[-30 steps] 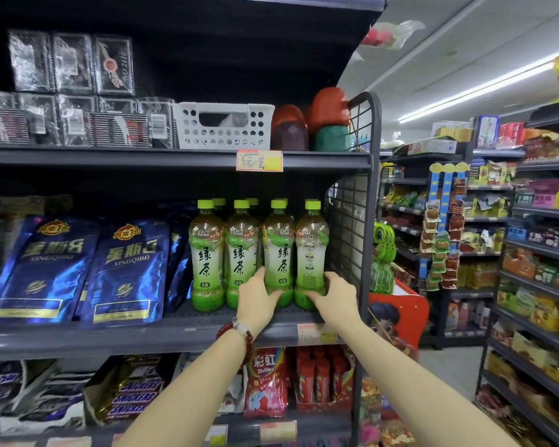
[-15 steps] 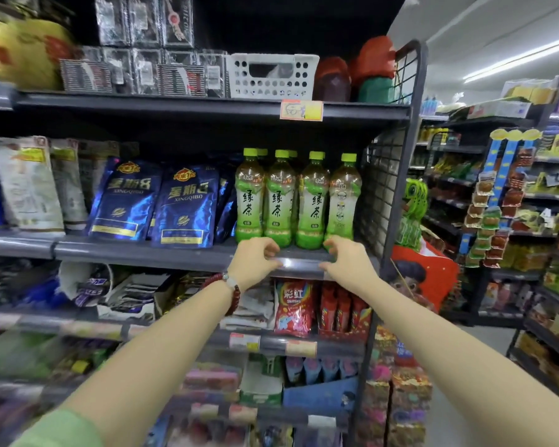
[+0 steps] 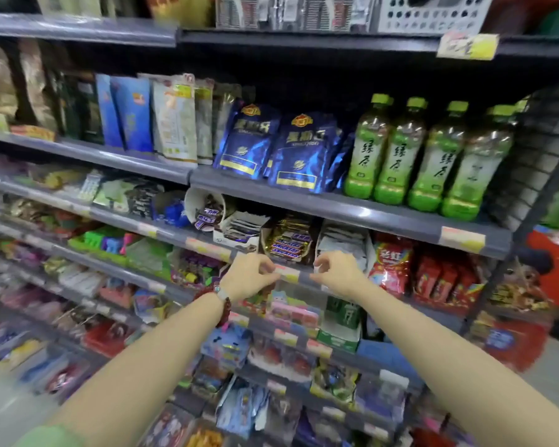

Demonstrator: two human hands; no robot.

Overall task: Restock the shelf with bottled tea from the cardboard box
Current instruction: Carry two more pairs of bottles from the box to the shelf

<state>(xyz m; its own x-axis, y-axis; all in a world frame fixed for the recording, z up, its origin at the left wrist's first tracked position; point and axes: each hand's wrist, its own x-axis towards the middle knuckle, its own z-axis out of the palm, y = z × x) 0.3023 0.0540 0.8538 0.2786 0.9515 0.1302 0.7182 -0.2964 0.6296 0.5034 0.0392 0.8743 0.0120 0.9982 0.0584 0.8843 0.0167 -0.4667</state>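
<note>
Several green tea bottles [image 3: 426, 159] with green caps stand in a row at the right end of the grey shelf [image 3: 368, 217]. My left hand [image 3: 250, 275] and my right hand [image 3: 334, 272] hang in front of the shelf below, well under the bottles. Both hands have loosely curled fingers and hold nothing. A red bead bracelet circles my left wrist. No cardboard box is in view.
Blue foil pouches [image 3: 300, 153] lean left of the bottles. Snickers bars [image 3: 288, 245] and red candy bags [image 3: 391, 269] fill the shelf behind my hands. A wire mesh panel [image 3: 539, 150] ends the shelving on the right. The lower shelves are packed with snacks.
Both hands let go of the bottles and dropped from the tea shelf to the shelf below. The view swung left and down.
</note>
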